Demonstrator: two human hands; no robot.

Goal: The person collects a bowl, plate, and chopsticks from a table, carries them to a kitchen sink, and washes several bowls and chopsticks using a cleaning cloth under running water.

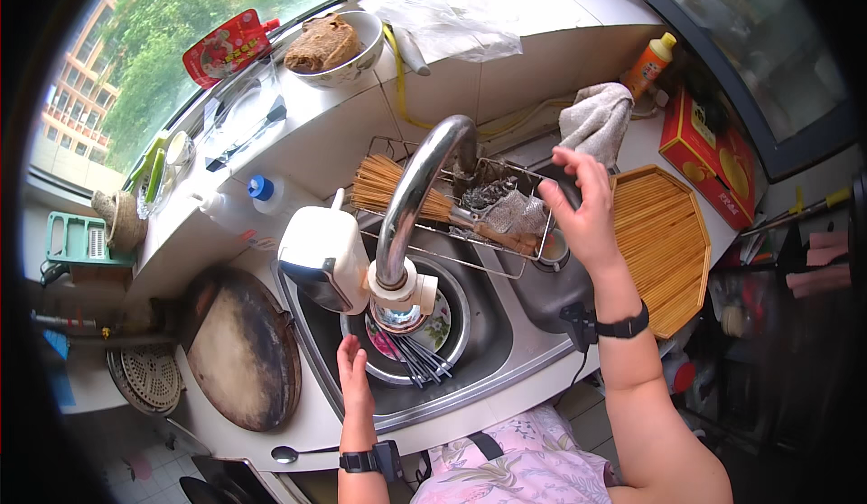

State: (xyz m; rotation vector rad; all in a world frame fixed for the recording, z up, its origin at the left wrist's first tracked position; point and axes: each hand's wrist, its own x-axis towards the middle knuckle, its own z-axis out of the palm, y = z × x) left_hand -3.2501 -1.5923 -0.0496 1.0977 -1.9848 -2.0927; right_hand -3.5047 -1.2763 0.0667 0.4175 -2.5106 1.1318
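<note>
My left hand [355, 375] is over the near left edge of the double steel sink [484, 314], empty, with its fingers raised. Beside it, a metal basin [462, 331] sits in the left bowl. The basin holds a floral plate [437, 321] and several dark chopsticks [416, 362], partly hidden by the faucet [406, 213] and its white filter [325, 253]. My right hand [586, 213] is held up, empty and spread, at the right end of a wire rack [521, 274]. In that rack lie a bamboo brush [393, 189], a mesh scrubber [518, 213] and steel wool [488, 194].
Right of the sink are an octagonal bamboo tray [657, 253], a red box [708, 155], a grey cloth [596, 121] and a yellow-capped bottle [647, 64]. A round scorched board [244, 355] leans at left, near a spoon [284, 454]. A bowl [366, 36] stands on the ledge.
</note>
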